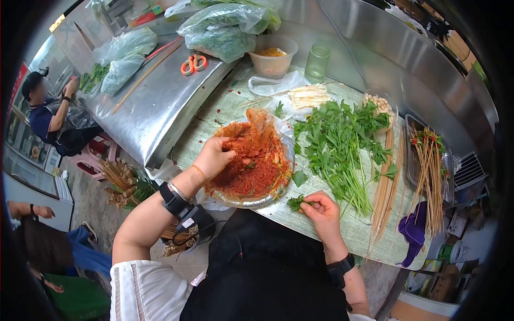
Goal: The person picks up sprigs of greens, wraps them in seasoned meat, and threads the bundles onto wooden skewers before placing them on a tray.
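Observation:
My left hand (213, 158) is closed at the left side of a round, plastic-lined bowl (243, 203), its fingertips against red chili-coated food; what they pinch is not clear. Red chili mix (249, 168) fills the bowl, and a reddish, chili-smeared sheet-like piece (259, 121) stands up at its far side. Just right of the bowl, near the table's front edge, my right hand (323, 210) pinches a small green celery leaf (295, 202). A loose leaf (300, 178) lies above it. Beyond is a heap of leafy celery (337, 139) with pale green stalks.
Wooden skewers (386, 187) lie right of the celery, beside a tray (412, 155) of filled skewers (428, 171) and a purple cloth (413, 232). Enoki mushrooms (309, 96), a tub (273, 64) and a green glass (317, 63) stand behind. Scissors (194, 65) rest on the metal counter (155, 107). Other people are at left.

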